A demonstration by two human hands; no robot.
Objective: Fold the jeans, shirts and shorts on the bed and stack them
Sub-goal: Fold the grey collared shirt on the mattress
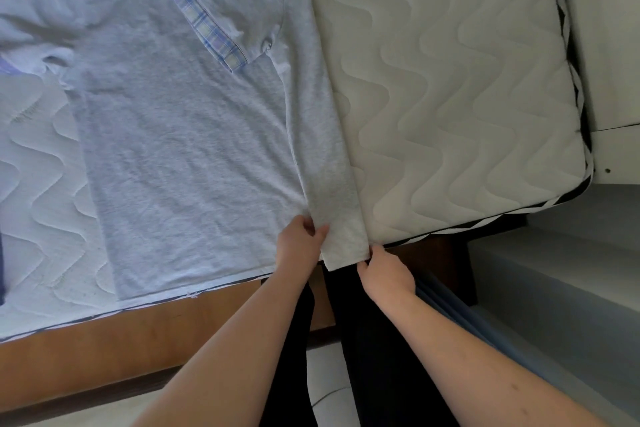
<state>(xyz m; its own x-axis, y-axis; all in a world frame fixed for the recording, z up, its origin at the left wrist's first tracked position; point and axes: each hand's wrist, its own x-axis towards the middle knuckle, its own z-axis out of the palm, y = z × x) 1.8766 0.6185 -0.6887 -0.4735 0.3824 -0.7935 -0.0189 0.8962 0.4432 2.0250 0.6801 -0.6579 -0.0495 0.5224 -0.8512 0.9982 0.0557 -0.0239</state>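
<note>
A light grey shirt [180,135] lies spread flat on the mattress, its sleeve with a blue plaid cuff [207,28] folded over the chest. The shirt's right side is turned inward as a narrow strip [332,191] running down to the hem. My left hand [301,239] pinches the inner edge of that strip at the hem. My right hand [384,270] pinches the strip's outer bottom corner at the mattress edge. A dark blue garment [2,260] barely shows at the left border.
The white quilted mattress [467,97] extends to the right of the shirt. A brown wooden bed frame [138,333] runs along the near edge. White furniture [609,45] stands at the far right, with grey floor [554,270] below. My dark trouser legs [374,357] stand by the frame.
</note>
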